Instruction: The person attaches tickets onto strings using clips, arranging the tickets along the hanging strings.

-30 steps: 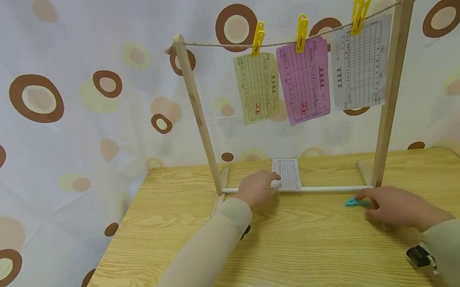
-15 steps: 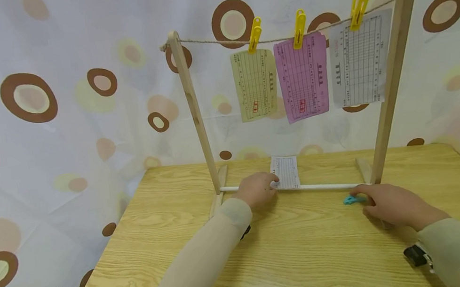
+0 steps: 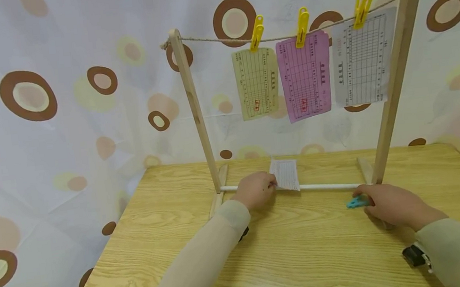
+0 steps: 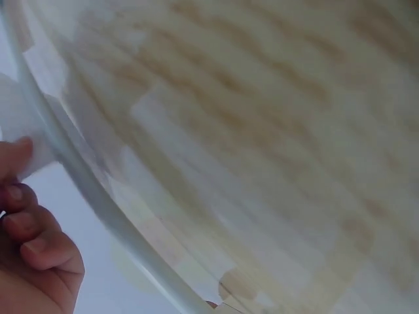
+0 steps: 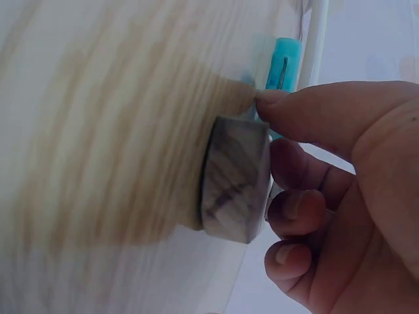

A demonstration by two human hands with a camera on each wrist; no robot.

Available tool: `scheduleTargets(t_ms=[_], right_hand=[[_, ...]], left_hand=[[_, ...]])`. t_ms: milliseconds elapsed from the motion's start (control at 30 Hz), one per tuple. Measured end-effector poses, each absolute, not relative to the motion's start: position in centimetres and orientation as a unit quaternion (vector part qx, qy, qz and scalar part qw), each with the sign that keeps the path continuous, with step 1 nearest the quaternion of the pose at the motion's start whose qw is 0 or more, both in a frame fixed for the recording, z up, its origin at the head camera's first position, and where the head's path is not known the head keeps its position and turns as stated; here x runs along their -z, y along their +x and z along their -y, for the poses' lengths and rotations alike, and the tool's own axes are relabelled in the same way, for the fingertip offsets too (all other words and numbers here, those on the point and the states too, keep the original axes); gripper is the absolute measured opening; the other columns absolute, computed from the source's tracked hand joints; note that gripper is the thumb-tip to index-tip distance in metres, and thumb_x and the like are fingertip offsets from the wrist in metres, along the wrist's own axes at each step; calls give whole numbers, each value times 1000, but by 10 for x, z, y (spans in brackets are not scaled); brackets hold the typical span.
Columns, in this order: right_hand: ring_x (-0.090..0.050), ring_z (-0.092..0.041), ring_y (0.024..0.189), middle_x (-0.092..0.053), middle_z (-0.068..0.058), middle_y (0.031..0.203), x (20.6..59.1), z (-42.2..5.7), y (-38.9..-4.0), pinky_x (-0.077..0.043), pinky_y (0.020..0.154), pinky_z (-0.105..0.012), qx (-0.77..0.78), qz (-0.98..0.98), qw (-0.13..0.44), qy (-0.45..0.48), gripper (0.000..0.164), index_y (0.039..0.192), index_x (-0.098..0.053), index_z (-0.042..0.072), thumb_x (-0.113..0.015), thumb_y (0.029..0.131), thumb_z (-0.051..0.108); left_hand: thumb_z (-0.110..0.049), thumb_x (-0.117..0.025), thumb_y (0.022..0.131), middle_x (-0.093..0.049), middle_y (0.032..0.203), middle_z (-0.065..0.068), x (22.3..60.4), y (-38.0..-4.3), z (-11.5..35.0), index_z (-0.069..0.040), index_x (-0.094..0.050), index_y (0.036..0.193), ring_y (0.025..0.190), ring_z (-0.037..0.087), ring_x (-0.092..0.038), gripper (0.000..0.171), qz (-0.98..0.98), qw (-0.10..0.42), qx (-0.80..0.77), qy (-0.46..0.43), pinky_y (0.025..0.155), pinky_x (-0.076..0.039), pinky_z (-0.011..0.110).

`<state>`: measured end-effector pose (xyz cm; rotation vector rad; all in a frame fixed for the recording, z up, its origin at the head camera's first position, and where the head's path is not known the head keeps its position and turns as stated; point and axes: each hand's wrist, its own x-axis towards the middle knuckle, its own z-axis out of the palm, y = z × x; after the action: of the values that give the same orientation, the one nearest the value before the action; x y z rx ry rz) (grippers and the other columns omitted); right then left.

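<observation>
My left hand [image 3: 256, 190] pinches the left edge of a small white printed slip [image 3: 286, 175], which sits tilted over the white crossbar [image 3: 328, 186]. In the left wrist view, the thumb [image 4: 14, 158] presses on a pale corner of that paper, with the other fingers curled below. At the frame's right foot, my right hand [image 3: 394, 205] holds a teal clothespin [image 3: 357, 202] between thumb and fingers. The right wrist view has the clothespin [image 5: 285, 62] pointing away past the thumb tip, its held end hidden. The wooden foot's end [image 5: 236, 180] lies close beside those fingers.
Above stands a wooden frame with a left post [image 3: 197, 114], a right post [image 3: 395, 82] and a rope [image 3: 218, 42]. Yellow clothespins [image 3: 302, 26] hang a yellow slip [image 3: 257, 83], a pink slip [image 3: 307, 78] and a white slip [image 3: 365, 59] from it.
The left fingers have closed on the small white slip, which now tilts up from its earlier flatter pose. My right hand stays nearly in place with the teal clothespin. The head view shifted slightly.
</observation>
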<state>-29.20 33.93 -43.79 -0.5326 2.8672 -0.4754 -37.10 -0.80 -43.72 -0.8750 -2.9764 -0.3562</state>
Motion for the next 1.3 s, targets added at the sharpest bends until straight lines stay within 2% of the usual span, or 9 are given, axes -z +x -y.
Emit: scheduleTargets(t_ms=[200,333,467,633,800,900,1000,1167,1300], right_hand=[[-51,-16,67,-63,1,90,435,-339,-292,-41,56,-35,148,-970,98,-166,29,126,-65,9,-64,97,13],[-62,-21,79,-69,-6,101,431,-342,-292,-49,62,-42,124,-975,91,-159,32,127,-65,8,-67,96,16],[-67,-27,88,-71,-10,104,431,-344,-292,-53,68,-49,102,-979,77,-162,32,124,-68,8,-70,95,19],[-68,-26,87,-71,-12,106,432,-343,-290,-54,69,-50,112,-977,78,-162,30,122,-68,8,-70,95,19],[-67,-26,87,-70,-17,110,433,-342,-288,-54,68,-49,123,-976,81,-161,29,123,-67,7,-69,96,16],[-67,-26,87,-69,-19,111,434,-341,-287,-54,68,-48,122,-976,81,-161,29,123,-67,8,-68,96,15],[-68,-31,91,-69,-22,114,435,-340,-288,-54,69,-51,114,-977,79,-161,32,125,-66,6,-69,95,16],[-65,-45,104,-65,-29,121,437,-339,-288,-53,77,-58,94,-980,76,-158,41,131,-64,1,-71,94,18],[-63,-48,108,-64,-29,123,438,-340,-288,-52,78,-61,85,-982,72,-154,45,132,-63,2,-72,94,24]], left_hand=[[-25,-63,102,-68,93,-12,428,-365,16,-22,-76,98,81,6,-57,14,932,-40,131,-335,75,-47,25],[-26,-64,102,-66,92,-12,421,-357,21,-21,-75,97,81,6,-55,13,913,-97,132,-374,76,-46,22],[-28,-64,102,-64,91,-14,421,-353,25,-23,-74,96,81,6,-55,13,902,-125,148,-387,76,-46,22],[-36,-62,102,-66,96,-14,421,-355,27,-24,-75,101,82,6,-58,18,924,-90,183,-325,72,-48,26],[-39,-61,102,-69,109,-5,424,-362,21,-19,-73,111,86,10,-60,24,947,-41,179,-265,73,-50,29],[-40,-62,101,-67,124,-1,427,-367,15,-18,-71,119,98,14,-64,30,956,-27,164,-240,80,-52,31],[-42,-65,99,-64,130,0,429,-371,8,-19,-70,123,107,16,-63,34,964,-26,155,-215,86,-52,33],[-42,-70,95,-66,115,-3,434,-375,-3,-20,-73,117,93,12,-60,31,968,-38,155,-193,77,-51,29],[-38,-71,96,-66,104,-6,437,-377,-8,-20,-74,111,82,10,-58,24,969,-46,159,-186,69,-49,27]])
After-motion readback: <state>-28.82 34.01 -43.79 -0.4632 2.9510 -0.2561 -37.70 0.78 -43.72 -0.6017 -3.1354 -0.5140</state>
